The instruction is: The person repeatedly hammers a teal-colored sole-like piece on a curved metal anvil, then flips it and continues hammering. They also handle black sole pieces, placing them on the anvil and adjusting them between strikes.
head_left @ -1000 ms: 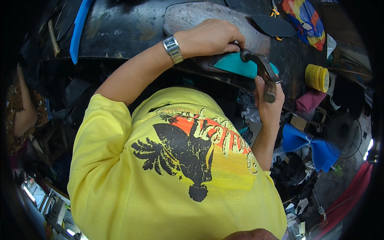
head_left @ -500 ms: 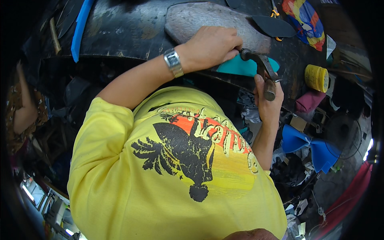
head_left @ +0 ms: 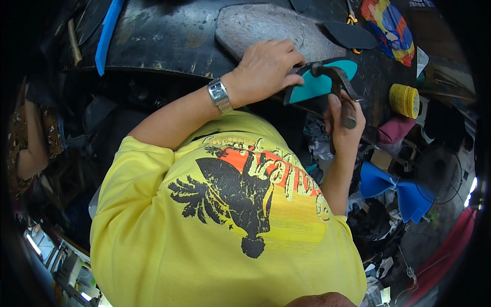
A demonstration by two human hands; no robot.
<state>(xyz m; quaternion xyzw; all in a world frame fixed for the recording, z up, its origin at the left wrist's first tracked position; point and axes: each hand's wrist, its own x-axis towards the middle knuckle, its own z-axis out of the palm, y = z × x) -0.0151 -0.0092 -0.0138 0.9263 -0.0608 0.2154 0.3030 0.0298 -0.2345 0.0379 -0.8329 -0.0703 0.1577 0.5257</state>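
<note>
My left hand (head_left: 268,69), with a metal watch on its wrist, pinches the left end of a teal insole (head_left: 312,88) with a dark edge. Its thumb lies on the teal face while the fingers are bent along the far side. A hammer (head_left: 337,79) with a dark curved head and a wooden handle is gripped in my right hand (head_left: 347,123). The hammer head lies in front of the insole and hides part of it. Just beyond my left hand is a worn grey slab (head_left: 271,28) on the black worktable (head_left: 163,38).
A black sole-shaped piece (head_left: 353,35) overlaps orange-handled pliers (head_left: 352,19) at the far right. A yellow tub (head_left: 404,101) stands at the table's right side, near a colourful bag (head_left: 388,30). A blue strip (head_left: 107,38) lies far left. Another person's arm (head_left: 33,138) shows at left.
The insole has tilted up and more of its dark edge shows. My left hand has shifted slightly nearer, its thumb now on the teal face. The hammer has barely moved.
</note>
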